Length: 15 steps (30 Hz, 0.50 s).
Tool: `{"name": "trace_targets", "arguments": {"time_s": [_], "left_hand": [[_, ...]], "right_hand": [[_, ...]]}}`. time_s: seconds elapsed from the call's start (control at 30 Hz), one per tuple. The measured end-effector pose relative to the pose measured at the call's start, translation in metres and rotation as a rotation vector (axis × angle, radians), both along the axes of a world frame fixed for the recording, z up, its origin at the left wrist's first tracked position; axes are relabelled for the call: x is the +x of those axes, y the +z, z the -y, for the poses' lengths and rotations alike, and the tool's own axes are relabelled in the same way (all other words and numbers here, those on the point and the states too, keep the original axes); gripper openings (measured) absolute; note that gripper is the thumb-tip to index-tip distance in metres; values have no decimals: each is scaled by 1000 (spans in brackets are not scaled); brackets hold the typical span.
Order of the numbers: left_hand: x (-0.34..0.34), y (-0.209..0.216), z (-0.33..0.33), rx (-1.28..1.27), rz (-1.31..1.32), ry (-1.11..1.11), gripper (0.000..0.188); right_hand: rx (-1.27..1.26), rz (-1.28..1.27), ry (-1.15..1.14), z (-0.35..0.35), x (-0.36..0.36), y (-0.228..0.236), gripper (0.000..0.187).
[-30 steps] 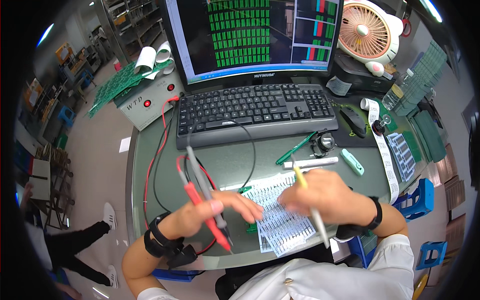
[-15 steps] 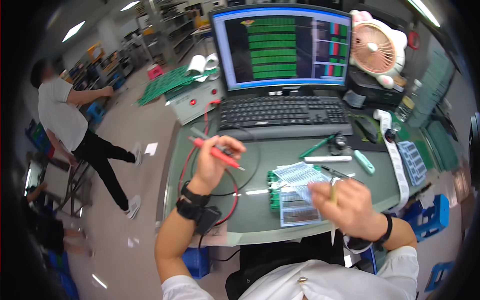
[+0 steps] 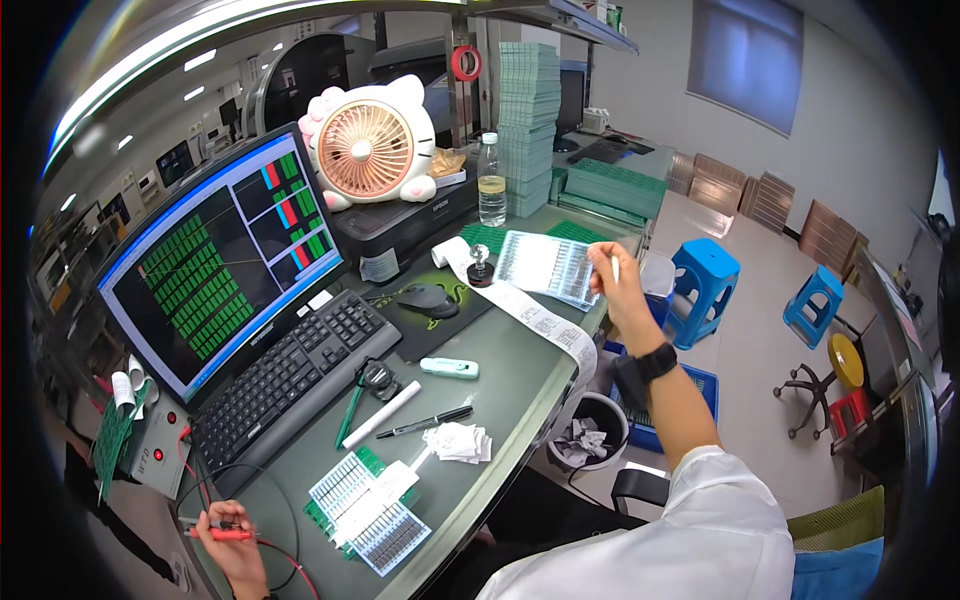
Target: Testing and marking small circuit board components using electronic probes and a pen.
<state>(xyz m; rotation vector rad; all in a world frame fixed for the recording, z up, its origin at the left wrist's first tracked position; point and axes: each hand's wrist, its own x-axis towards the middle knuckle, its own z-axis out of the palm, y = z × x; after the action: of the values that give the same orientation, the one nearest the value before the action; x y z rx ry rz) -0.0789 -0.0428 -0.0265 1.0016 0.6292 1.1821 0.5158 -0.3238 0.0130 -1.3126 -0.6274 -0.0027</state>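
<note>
The left hand (image 3: 236, 550) curls its fingers round a slim red probe (image 3: 231, 534); striped pale-blue sheets (image 3: 392, 542) overlap green circuit boards (image 3: 369, 460) on the grey-green table (image 3: 512, 372). At a pale-blue rectangular card (image 3: 540, 266), the right hand (image 3: 622, 290) closes its fingers on a slim white stick (image 3: 615, 268); card contact is unclear.

bright strip light (image 3: 135, 70) overhead, washed-out sheets (image 3: 372, 505), dark warped rim

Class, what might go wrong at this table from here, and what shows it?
The right hand is at a printed sheet near the edge of the table and might drag it off. Loose white slips near its edge could be brushed down. The red probe held in the left hand could slip.
</note>
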Motion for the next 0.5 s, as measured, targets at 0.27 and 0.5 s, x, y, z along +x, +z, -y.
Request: {"name": "trace_targets", "arguments": {"time_s": [0.27,0.5], "left_hand": [[11,9,-1,-51,5,-36,32],[20,42,23,20,-128,-65,29]], "right_hand": [[-352,366,-549,4,156,-60,50],[-257,190,221,-48,-45,12,48]]}}
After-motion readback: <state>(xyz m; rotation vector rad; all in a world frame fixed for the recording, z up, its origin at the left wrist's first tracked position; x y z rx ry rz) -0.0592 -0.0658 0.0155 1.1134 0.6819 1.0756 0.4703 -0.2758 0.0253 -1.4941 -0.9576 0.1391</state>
